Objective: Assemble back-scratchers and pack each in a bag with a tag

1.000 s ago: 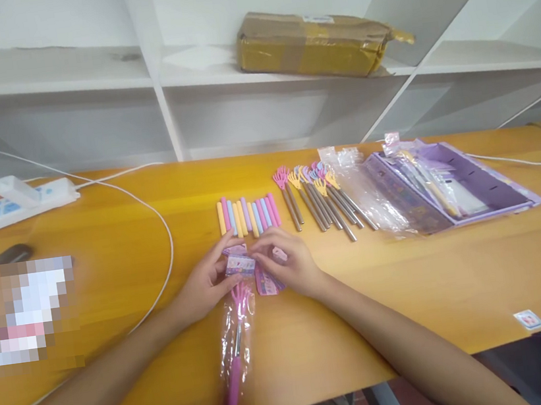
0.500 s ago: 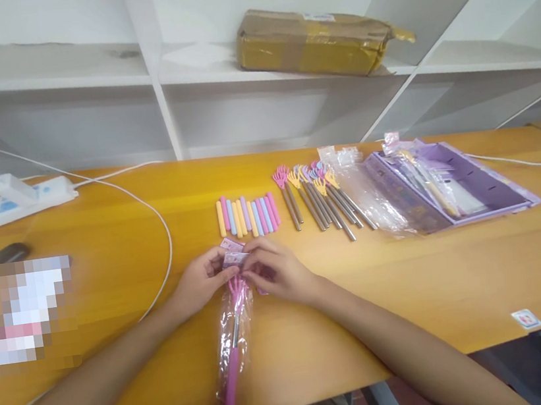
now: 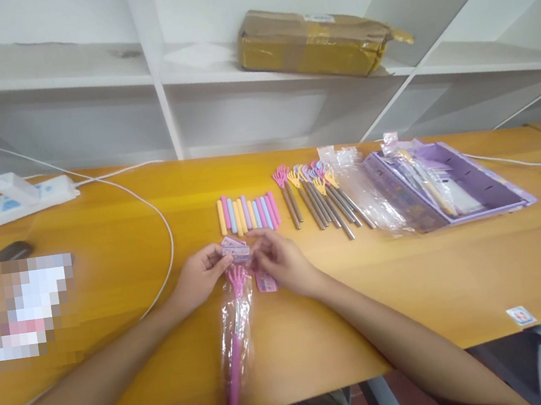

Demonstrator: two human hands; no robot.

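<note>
My left hand point(image 3: 204, 274) pinches a small folded purple-and-pink card point(image 3: 236, 252) between thumb and fingers. Just off the card's right edge is my right hand point(image 3: 281, 262), its fingers bent and apart, with nothing visible between them. Below the card, a pink back scratcher point(image 3: 234, 360) with a hand-shaped head and metal shaft lies inside a clear plastic bag point(image 3: 246, 322); the handle end reaches past the table's front edge. Another pink card point(image 3: 266, 281) lies on the table, partly under my right hand.
Beyond my hands lies a row of coloured handle sleeves point(image 3: 247, 215). To their right are several back scratchers point(image 3: 323, 202) with bare metal shafts, clear bags point(image 3: 380, 204) and a purple box point(image 3: 490, 208). A power strip point(image 3: 50, 197), cable and blurred-out flat object stand left.
My right hand has moved slightly right, off the card, and its fingers have spread. The pink card beneath it shows more. The bagged back scratcher has shifted slightly.
</note>
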